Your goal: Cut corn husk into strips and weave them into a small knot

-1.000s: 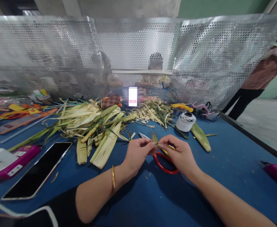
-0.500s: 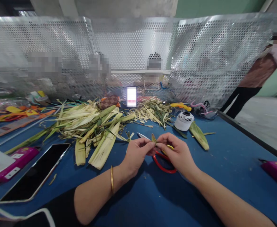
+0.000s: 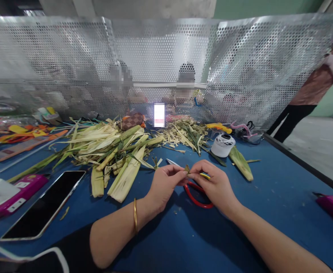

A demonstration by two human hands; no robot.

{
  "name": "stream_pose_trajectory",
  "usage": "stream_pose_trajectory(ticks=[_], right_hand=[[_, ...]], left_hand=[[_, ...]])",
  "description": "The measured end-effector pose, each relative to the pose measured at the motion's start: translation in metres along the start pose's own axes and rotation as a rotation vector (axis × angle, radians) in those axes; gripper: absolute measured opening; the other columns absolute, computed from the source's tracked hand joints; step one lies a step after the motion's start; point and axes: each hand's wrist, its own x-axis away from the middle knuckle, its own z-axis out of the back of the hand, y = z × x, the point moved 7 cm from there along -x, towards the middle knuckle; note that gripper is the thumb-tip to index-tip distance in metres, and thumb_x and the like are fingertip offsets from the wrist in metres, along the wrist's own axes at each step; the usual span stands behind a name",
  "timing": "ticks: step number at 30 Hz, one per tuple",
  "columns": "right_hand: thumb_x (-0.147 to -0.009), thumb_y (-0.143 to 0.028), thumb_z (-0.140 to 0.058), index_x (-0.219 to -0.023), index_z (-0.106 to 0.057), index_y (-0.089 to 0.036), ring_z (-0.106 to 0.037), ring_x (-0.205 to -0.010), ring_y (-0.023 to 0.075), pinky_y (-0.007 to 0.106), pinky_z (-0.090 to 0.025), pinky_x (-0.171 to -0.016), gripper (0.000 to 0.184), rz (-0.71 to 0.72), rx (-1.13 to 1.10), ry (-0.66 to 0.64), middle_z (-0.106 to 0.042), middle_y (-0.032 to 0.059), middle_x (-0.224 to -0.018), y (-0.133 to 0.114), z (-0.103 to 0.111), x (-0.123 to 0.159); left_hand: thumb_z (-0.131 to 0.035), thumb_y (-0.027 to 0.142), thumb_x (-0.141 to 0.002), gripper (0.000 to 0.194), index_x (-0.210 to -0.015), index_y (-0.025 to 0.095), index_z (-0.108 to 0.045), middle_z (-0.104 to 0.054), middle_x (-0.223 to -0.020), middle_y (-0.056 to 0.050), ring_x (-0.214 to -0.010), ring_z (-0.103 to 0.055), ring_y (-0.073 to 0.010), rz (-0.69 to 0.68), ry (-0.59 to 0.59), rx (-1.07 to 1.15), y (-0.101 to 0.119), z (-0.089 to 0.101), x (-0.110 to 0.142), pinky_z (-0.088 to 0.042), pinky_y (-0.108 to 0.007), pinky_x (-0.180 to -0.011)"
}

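My left hand [image 3: 164,187] and my right hand [image 3: 214,186] meet over the blue table. Thumbs and forefingers of both are closed in a pinch on a small brownish-green piece of corn husk [image 3: 187,168], whose tip sticks up between them. Most of that piece is hidden by the fingers. Beneath the hands lie scissors with a red handle [image 3: 198,205]; one blade [image 3: 172,162] shows beyond my left fingers. A yellow bit [image 3: 205,176] shows by my right fingers, and I cannot make out whether it is held. A knotted husk strip [image 3: 156,163] rests just past my left hand.
Corn husks [image 3: 98,144] are heaped at the left, with shredded husk [image 3: 183,134] behind. A white thread spool [image 3: 222,146] stands beside a loose husk [image 3: 242,163]. Left of my arm are a phone [image 3: 45,206] and a purple power strip [image 3: 21,191]. A perforated metal screen [image 3: 161,49] closes the back.
The tip of the husk piece stands a little lower and has turned between my fingers. Both hands keep their pinch in nearly the same place; the view has shifted slightly.
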Motion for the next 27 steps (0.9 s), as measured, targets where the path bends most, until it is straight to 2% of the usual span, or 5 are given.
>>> stream_pose_trajectory(ticks=[6,15,18,22,27], right_hand=[[-0.071,-0.029,-0.065,-0.083,-0.059,-0.020,-0.056,-0.061,0.0138,0.026,-0.044,-0.058,0.016,-0.248,-0.246,-0.019,-0.060,-0.0025,-0.065,0.021,-0.005,0.000],[-0.071,-0.028,-0.062,-0.067,-0.057,-0.019,-0.049,-0.058,0.0117,0.025,-0.038,-0.057,0.011,-0.220,-0.146,-0.115,-0.056,-0.0040,-0.059,0.021,-0.008,-0.001],[-0.068,-0.034,-0.066,-0.064,-0.056,-0.019,-0.047,-0.054,0.0111,0.024,-0.036,-0.053,0.019,-0.333,-0.229,-0.128,-0.056,-0.0036,-0.056,0.027,-0.011,0.000],[-0.060,-0.042,-0.075,-0.066,-0.057,-0.017,-0.053,-0.056,0.0118,0.025,-0.040,-0.057,0.031,-0.480,-0.479,-0.034,-0.061,-0.0016,-0.057,0.034,-0.016,0.005],[-0.058,-0.043,-0.078,-0.067,-0.060,-0.016,-0.057,-0.058,0.0125,0.025,-0.042,-0.061,0.035,-0.525,-0.548,-0.043,-0.064,-0.0003,-0.058,0.034,-0.022,0.008]], left_hand=[[-0.068,0.023,-0.067,0.011,-0.071,0.014,-0.070,-0.069,-0.067,-0.002,-0.065,-0.063,-0.0137,-0.047,-0.021,-0.106,0.004,-0.003,-0.001,-0.051,-0.025,-0.067],[-0.060,0.024,-0.075,0.013,-0.070,0.017,-0.070,-0.066,-0.066,-0.002,-0.064,-0.058,-0.0139,-0.190,-0.068,-0.445,0.010,-0.001,-0.004,-0.047,-0.024,-0.063],[-0.062,0.029,-0.076,0.016,-0.069,0.016,-0.069,-0.065,-0.064,-0.002,-0.061,-0.058,-0.0130,-0.115,-0.067,-0.374,0.007,-0.002,-0.004,-0.047,-0.024,-0.062],[-0.068,0.038,-0.072,0.023,-0.074,0.014,-0.068,-0.068,-0.071,-0.004,-0.064,-0.061,-0.0128,0.012,-0.060,-0.118,-0.002,-0.004,-0.003,-0.048,-0.024,-0.065],[-0.073,0.027,-0.066,0.015,-0.067,0.013,-0.067,-0.066,-0.063,-0.002,-0.061,-0.058,-0.0102,-0.005,0.012,-0.094,-0.003,0.001,-0.004,-0.046,-0.021,-0.062]])
